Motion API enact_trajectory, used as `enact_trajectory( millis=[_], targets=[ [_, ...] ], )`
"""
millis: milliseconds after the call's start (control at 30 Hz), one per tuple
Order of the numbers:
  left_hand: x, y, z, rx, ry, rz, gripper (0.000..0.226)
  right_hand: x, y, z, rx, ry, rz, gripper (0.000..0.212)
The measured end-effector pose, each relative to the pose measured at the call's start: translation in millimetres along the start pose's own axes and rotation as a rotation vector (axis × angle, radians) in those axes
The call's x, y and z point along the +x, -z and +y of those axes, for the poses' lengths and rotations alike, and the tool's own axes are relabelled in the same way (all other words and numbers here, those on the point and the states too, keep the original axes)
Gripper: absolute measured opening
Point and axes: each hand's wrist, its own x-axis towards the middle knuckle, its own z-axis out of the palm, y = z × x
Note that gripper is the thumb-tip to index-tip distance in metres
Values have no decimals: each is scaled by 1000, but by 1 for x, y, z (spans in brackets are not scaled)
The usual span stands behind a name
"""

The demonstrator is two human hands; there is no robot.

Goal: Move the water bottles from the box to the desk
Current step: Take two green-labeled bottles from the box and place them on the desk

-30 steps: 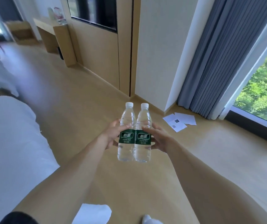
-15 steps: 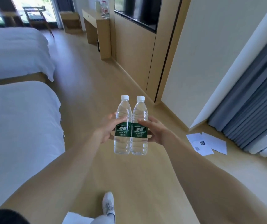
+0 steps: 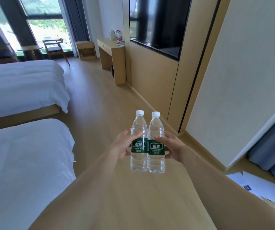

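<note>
Two water bottles, the left bottle (image 3: 139, 143) and the right bottle (image 3: 156, 144), are held upright side by side, touching, out in front of the person and above the wood floor (image 3: 100, 113). Both have white caps, green labels, clear water inside. The left hand (image 3: 121, 145) grips the left bottle at the label, thumb across the front, fingers (image 3: 128, 152) curled round the back. The right hand (image 3: 172, 147) grips the right bottle the same way, thumb on the front above the label, the other fingers mostly hidden behind the bottle. Both bare forearms reach in from the bottom edge.

The counter (image 3: 111, 47) stands far ahead against the right wall, well apart from the bottles; it carries a white kettle (image 3: 112, 35) and a few red-labelled bottles (image 3: 118, 35). Beside it is a small wooden cabinet (image 3: 85, 50). A dark screen (image 3: 155, 25) is set in the wood wall panel. Two white beds (image 3: 22, 90) lie at left. A chair (image 3: 54, 48) and round table (image 3: 29, 48) sit by the window (image 3: 47, 25). White paper sheets (image 3: 263, 190) lie on the floor at lower right, near grey curtains (image 3: 273, 146).
</note>
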Motion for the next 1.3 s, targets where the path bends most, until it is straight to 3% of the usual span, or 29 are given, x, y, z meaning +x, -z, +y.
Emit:
enact_trajectory(
  millis=[367, 533, 700, 933, 1100, 1233, 1300],
  targets=[
    [128, 54, 54, -48, -5, 26, 41, 147, -15, -57, 1, 0, -76, 44],
    [194, 71, 84, -60, -2, 128, 77, 235, -16, -90, -30, 4, -153, 41],
    [264, 89, 124, -49, -19, 230, 36, 325, -21, -137, -59, -6, -258, 44],
    [337, 116, 170, -148, -21, 355, 44, 428, -37, -195, -144, -28, -366, 51],
    [377, 138, 185, -188, -18, 394, 39, 484, -52, -216, -187, -47, -405, 53],
    [413, 160, 191, -207, 5, 399, 47, 527, -65, -224, -198, -71, -425, 52],
    [437, 175, 195, -212, 4, 387, 37, 552, -72, -229, -186, -95, -411, 50]
  ],
)
